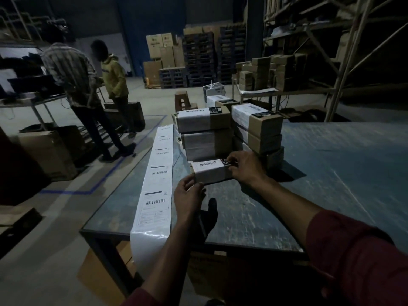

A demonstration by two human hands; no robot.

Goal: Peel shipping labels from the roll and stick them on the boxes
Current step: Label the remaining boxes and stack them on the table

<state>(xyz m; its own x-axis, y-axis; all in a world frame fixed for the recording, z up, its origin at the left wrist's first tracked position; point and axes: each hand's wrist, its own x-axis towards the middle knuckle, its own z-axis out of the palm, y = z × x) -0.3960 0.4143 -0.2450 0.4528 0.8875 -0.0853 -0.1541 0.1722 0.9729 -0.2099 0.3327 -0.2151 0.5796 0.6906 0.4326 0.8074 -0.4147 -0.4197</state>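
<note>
Your work table carries the label strip along its left edge, its end hanging over the near edge. Two stacks of labelled boxes stand toward the far edge. Just in front of them sits the small box you are working on, its shipping label already laid on top. Your right hand presses the label's right end with curled fingers; your left hand pinches the box's near-left corner. Keep that corner braced and rub outward so no bubbles stay.
</note>
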